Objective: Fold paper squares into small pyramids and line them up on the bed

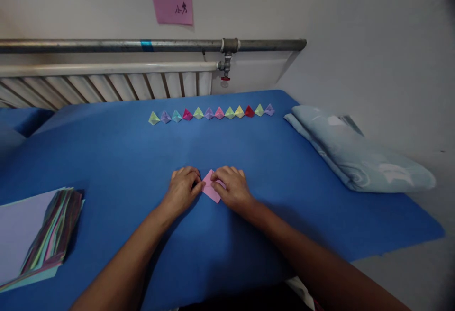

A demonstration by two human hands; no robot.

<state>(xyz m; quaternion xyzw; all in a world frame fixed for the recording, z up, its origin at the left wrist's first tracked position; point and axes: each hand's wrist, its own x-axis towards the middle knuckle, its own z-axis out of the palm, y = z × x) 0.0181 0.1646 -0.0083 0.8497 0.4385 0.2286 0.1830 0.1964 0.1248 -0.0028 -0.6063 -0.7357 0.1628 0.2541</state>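
Observation:
A small pink folded paper (211, 191) lies diamond-wise on the blue tabletop, between my hands. My left hand (181, 187) is closed, with its thumb and forefinger at the paper's left corner. From the other side my right hand (234, 190) covers the right part of the paper, fingers curled and thumb and forefinger on its upper face. A crease runs across the middle of the paper. The right corner is hidden beneath my right hand.
Behind my hands runs a row of several small folded paper pieces (208, 113) in mixed colours. A stack of coloured paper (21, 230) lies at the left, a folded light-blue cloth (355, 154) at the right. A radiator (117, 86) and pipe (185, 45) line the wall.

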